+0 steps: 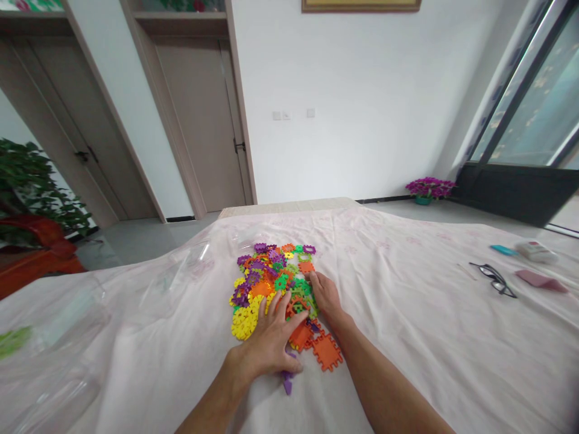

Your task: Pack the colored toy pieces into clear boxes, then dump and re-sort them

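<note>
Pile of plastic interlocking pieces (262, 290) — center of frame, slightly below the middle, on a pale pink-patterned cloth (407, 337). Mixed colors: purple and orange mostly toward the top, green on the right side, yellow round pieces (244, 323) at the lower left of the pile. Left hand (272, 339) comes in from bottom left, fingers spread wide, fingertips over the lower part of the pile; thumb next to a purple piece (288, 386) at bottom center. Right hand (325, 295) comes in from bottom right, along the pile's right edge, fingers close together near a small orange piece (306, 267) — can't tell if it grips anything. Flat orange square tile (327, 352) lies between the forearms, at the lower right corner of the pile.

Right side of frame: black-framed glasses (495, 279), pink item (541, 281), blue item (502, 250), whitish box (536, 251), all on the cloth. Left side: clear plastic packaging (54, 392), green pieces (14, 342) at far left. Background: brown door (199, 120) upper left, leafy plant (34, 187) at left edge, magenta flowers (432, 187) in a green pot (423, 201) right of center.
</note>
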Motion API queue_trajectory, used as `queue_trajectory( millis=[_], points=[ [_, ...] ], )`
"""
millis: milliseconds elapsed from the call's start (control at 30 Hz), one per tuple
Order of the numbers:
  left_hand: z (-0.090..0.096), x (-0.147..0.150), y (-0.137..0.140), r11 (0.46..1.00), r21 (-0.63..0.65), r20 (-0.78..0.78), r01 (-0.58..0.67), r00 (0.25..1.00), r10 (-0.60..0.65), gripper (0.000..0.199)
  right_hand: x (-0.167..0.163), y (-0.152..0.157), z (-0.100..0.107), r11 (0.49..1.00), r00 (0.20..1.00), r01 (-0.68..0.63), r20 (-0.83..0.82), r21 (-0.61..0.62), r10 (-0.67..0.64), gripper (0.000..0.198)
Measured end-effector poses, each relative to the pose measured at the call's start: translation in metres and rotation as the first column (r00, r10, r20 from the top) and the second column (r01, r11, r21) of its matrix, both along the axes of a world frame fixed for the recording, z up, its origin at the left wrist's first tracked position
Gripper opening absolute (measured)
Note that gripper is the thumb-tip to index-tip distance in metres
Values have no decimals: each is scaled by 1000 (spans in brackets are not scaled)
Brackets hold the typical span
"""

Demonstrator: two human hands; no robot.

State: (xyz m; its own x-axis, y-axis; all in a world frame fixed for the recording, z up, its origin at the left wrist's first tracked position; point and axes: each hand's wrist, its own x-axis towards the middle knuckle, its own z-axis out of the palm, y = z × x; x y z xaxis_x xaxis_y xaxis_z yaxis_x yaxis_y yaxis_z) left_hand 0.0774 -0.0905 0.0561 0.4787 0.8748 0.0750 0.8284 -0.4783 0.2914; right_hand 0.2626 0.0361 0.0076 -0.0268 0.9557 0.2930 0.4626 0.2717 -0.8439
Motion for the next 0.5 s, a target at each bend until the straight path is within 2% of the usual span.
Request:
queue_trajectory(
  millis=[100,167,300,367,400,433,500],
  points=[
    [-3,-8,8,986,155,35,-62,998,58,82,0,0,0,1000,1000,7,-4,8,-7,59],
    [-8,-17,16,954,274,37,-124,992,119,70,0,-1,0,1000,1000,4,-18,4,-4,59],
    [-17,-28,30,827,445,89,-343,936,340,54,0,-3,2,1000,995,11,-97,-10,-12,58],
    [-17,-27,32,769,487,155,-415,907,391,47,0,-3,2,1000,988,21,-155,-10,-22,59],
    [-15,-24,30,768,499,183,-402,915,360,45,0,-3,2,1000,982,28,-186,-11,-29,59],
    [-13,-20,27,790,504,197,-349,937,288,42,1,-3,2,999,975,35,-218,-13,-37,60],
    [-7,-7,18,865,484,178,-134,983,53,37,2,-1,1,999,958,46,-282,-26,-52,63]
  ],
)
